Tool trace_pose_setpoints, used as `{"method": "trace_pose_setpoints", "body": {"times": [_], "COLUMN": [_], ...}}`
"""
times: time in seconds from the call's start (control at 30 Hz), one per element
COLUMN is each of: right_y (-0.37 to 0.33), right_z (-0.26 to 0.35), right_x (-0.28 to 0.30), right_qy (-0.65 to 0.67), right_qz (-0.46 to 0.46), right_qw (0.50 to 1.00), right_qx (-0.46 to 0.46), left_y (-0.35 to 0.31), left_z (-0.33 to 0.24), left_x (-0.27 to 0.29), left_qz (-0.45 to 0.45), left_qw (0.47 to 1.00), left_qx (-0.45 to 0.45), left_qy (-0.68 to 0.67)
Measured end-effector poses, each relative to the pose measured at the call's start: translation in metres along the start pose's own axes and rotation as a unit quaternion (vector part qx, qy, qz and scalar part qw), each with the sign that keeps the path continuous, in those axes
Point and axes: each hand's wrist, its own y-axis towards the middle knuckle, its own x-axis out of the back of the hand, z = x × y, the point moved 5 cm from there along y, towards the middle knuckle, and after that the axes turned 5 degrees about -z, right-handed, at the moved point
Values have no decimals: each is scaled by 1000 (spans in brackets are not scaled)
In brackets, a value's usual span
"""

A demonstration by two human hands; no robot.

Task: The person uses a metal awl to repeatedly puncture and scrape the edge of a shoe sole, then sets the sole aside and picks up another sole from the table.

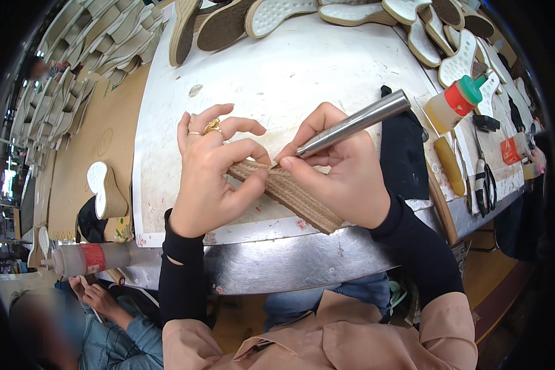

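A shoe sole edged in tan braided rope (305, 201) lies slantwise between my hands, above the near part of the white work surface. My left hand (211, 163), with rings on it, pinches the sole's far-left end between thumb and index finger; its other fingers are raised. In my right hand (348, 176) is a tool with a thick silver metal handle (357, 122), gripped low like a pen. The handle slopes up to the right, and its narrow tip meets the braided side close to my left fingertips. My fingers partly hide the tip.
Several wedge soles (345, 13) line the far edge, with more piled at far right. Right of my hands are a black cloth (404, 154), a green-capped bottle (453, 103), a yellow handle (449, 166) and scissors (484, 188). A bottle (92, 258) lies near-left, beside another person's hands (98, 297).
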Motion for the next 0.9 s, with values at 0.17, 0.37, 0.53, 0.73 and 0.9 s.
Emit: {"method": "trace_pose_setpoints", "body": {"times": [0.17,0.37,0.53,0.73,0.9], "right_y": [-2,-1,0,0,0], "right_z": [0,-3,-6,-5,0], "right_x": [-1,-1,1,-1,-1], "right_qy": [-32,21,58,10,-8], "right_qz": [-3,-17,-27,-48,-21], "right_qw": [998,1000,998,997,1000], "right_qx": [50,-14,-19,55,20], "left_y": [0,1,0,0,0], "left_z": [0,2,3,2,2], "left_x": [0,-1,-2,-2,1], "left_qz": [-9,-4,-4,-16,1], "left_qw": [1000,1000,1000,1000,1000], "left_qx": [-5,-1,8,1,-3], "left_qy": [-9,-16,-15,-9,-19]}}
